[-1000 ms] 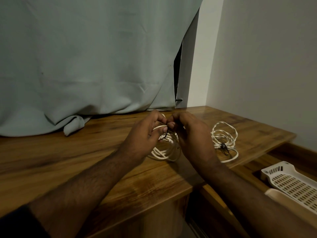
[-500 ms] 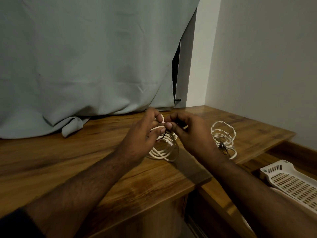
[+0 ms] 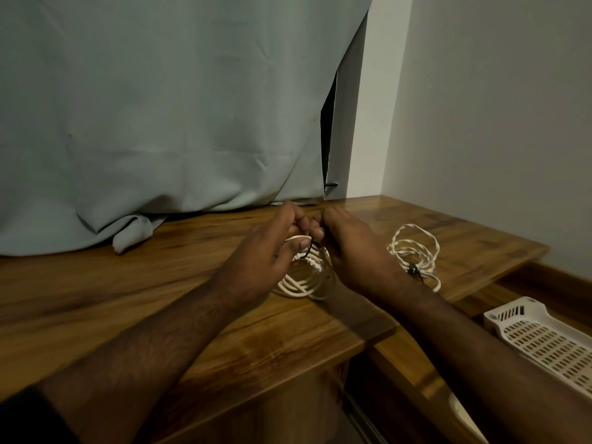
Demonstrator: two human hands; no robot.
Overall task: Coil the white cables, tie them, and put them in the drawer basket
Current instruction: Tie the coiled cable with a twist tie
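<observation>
I see the curtain (image 3: pixel 160 107) behind the table (image 3: pixel 128 299). Basket (image 3: pixel 544 344) sits near right. My left hand (image 3: pixel 266 254) and right hand (image 3: pixel 352 251) have fingers pinched on a black tie (image 3: pixel 308 249) over the center coil (image 3: pixel 301 280); a tied coil (image 3: pixel 413 251) lies right.

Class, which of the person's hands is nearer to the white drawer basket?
Right. The right hand is up and to the left of the white drawer basket; the left hand lies farther left, beyond it.
</observation>
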